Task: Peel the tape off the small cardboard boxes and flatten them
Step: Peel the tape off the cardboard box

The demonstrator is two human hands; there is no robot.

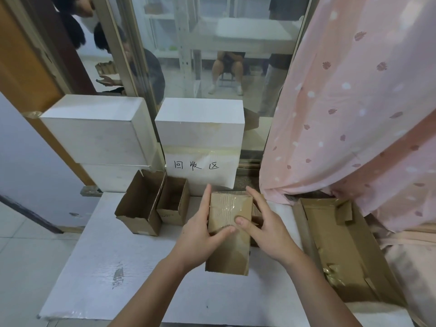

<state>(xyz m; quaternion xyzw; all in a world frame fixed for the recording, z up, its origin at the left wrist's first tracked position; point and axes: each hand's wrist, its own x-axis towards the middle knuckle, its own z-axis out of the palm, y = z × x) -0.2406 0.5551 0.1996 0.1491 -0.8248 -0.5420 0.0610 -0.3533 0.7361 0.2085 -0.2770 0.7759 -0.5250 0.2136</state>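
Observation:
I hold a small brown cardboard box (230, 230) upright over the white table (122, 267). Clear tape (225, 210) runs down its near face. My left hand (200, 234) grips the box's left side, with the thumb across the front. My right hand (264, 230) holds the right side, its thumb pressed on the taped face near the middle. Two more small cardboard boxes, one (139, 206) and the other (173, 201), stand open-topped at the back left of the table.
A long open cardboard box (342, 251) with crumpled tape (332, 277) lies at the right. White foam blocks (94, 128) and a labelled white sign (200, 168) stand behind. A pink curtain (354, 114) hangs right. People sit beyond the glass door.

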